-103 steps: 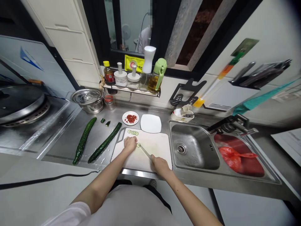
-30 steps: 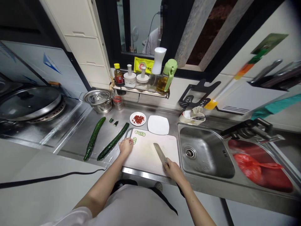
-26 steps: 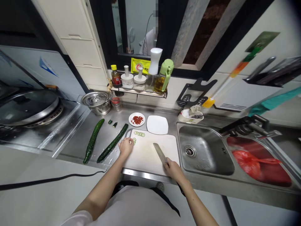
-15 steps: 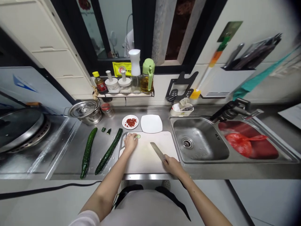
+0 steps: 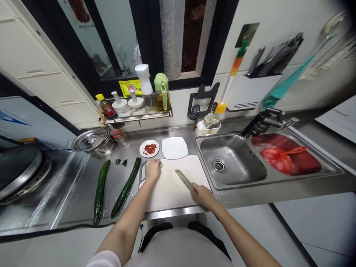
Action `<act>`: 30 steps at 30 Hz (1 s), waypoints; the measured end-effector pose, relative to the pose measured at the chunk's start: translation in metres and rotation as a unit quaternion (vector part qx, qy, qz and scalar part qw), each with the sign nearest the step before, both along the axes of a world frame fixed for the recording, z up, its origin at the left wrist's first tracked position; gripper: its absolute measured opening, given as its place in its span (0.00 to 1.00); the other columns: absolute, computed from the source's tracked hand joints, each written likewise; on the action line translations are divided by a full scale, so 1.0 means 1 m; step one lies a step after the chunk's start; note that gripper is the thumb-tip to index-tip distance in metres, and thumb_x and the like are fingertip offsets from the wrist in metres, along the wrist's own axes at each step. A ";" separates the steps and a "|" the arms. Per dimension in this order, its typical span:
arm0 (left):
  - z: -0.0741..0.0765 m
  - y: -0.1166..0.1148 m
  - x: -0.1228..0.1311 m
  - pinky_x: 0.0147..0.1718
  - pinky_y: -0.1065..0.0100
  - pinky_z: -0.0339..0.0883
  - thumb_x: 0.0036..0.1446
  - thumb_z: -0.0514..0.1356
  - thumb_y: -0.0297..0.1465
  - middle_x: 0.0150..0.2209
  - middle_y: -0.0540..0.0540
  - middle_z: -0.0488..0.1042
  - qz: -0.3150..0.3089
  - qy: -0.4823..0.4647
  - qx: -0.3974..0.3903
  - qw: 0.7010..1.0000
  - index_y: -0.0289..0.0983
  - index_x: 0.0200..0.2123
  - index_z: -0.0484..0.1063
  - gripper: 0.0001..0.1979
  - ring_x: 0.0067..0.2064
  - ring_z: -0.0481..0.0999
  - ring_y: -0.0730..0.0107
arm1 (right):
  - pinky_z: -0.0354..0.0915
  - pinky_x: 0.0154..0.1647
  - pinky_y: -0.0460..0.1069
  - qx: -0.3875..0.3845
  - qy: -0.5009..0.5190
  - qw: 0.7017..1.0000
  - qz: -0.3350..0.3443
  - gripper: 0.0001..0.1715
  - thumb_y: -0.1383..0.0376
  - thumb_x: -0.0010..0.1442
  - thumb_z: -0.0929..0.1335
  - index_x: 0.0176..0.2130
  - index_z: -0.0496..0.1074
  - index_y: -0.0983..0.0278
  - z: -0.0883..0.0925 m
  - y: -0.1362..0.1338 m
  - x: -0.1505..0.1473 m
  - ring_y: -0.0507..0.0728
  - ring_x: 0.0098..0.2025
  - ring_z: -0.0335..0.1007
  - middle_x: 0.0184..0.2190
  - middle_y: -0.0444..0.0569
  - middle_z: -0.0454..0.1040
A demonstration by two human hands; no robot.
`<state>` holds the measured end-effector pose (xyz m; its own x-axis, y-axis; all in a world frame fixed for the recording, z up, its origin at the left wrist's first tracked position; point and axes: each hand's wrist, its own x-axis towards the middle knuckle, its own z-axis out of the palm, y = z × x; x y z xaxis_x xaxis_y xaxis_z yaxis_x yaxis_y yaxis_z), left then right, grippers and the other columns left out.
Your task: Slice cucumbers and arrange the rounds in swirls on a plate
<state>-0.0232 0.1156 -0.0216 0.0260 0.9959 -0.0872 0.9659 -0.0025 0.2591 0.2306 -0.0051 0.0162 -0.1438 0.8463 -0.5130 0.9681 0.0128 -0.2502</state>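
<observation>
My left hand [image 5: 152, 170] is at the upper left of the white cutting board [image 5: 172, 196], its fingers closed on a small cucumber slice [image 5: 161, 165] whose pale green face shows at the fingertips. Wrapped round the handle of a kitchen knife [image 5: 183, 179], my right hand [image 5: 203, 195] rests by the board's right side. The blade points up and left over the board, apart from the slice. Two whole cucumbers [image 5: 101, 191] [image 5: 126, 188] lie left of the board, with two cut-off cucumber ends [image 5: 124, 162] [image 5: 118, 161] behind them.
Behind the board are a white square plate [image 5: 174, 148] and a small dish [image 5: 146, 154] with chopped red pieces. A lidded pot [image 5: 103, 146] and a jar [image 5: 121, 138] stand back left. To the right is a sink [image 5: 236, 167]; a red bag [image 5: 278, 159] lies in its second basin.
The camera view has turned and shifted slightly. My left fingers now cover more of the cucumber slice. The knife stays in my right hand in about the same place over the board.
</observation>
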 end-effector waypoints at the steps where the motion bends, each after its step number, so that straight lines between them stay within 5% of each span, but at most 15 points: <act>1: 0.001 0.000 0.001 0.48 0.61 0.56 0.61 0.55 0.28 0.44 0.43 0.76 0.014 -0.015 -0.002 1.000 0.42 0.40 0.77 0.11 0.49 0.72 0.60 | 0.52 0.34 0.47 -0.001 -0.001 1.000 -0.001 0.18 0.63 0.64 0.56 0.49 0.67 0.61 0.000 0.000 0.000 0.58 0.41 0.71 0.39 0.52 0.76; 6: 0.001 -0.010 0.006 0.41 0.68 0.61 0.57 0.60 0.32 0.37 0.48 0.80 0.113 -0.150 -0.056 0.981 0.42 0.37 0.76 0.06 0.41 0.76 0.66 | 0.53 0.34 0.47 -0.007 -0.005 1.000 -0.005 0.18 0.63 0.64 0.57 0.50 0.67 0.62 0.000 0.000 -0.001 0.58 0.42 0.71 0.39 0.53 0.76; 10: -0.004 -0.027 0.015 0.37 0.71 0.63 0.54 0.62 0.31 0.34 0.51 0.80 0.132 -0.206 -0.108 0.963 0.42 0.35 0.76 0.05 0.37 0.77 0.70 | 0.54 0.35 0.48 -0.004 -0.001 1.000 0.005 0.18 0.65 0.64 0.56 0.49 0.67 0.63 0.004 0.000 -0.002 0.59 0.42 0.72 0.40 0.54 0.76; 18: -0.007 -0.044 0.024 0.39 0.68 0.64 0.56 0.58 0.28 0.37 0.48 0.80 0.091 -0.128 -0.118 0.980 0.42 0.38 0.77 0.09 0.43 0.77 0.64 | 0.57 0.38 0.49 0.007 -0.018 0.999 0.036 0.17 0.67 0.65 0.56 0.49 0.67 0.64 0.013 -0.002 -0.007 0.60 0.43 0.73 0.41 0.58 0.77; 30: -0.002 -0.037 0.019 0.47 0.61 0.59 0.56 0.60 0.36 0.43 0.48 0.77 0.069 -0.031 -0.115 0.990 0.45 0.38 0.74 0.06 0.49 0.71 0.59 | 0.59 0.38 0.50 0.023 -0.032 0.996 0.086 0.17 0.67 0.65 0.56 0.48 0.67 0.64 0.008 -0.006 -0.020 0.61 0.43 0.74 0.40 0.58 0.77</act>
<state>-0.0039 0.0783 -0.0238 -0.0972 0.9445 -0.3139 0.9348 0.1949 0.2969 0.2111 -0.0115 0.0243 -0.2561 0.8346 -0.4876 0.9647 0.1887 -0.1838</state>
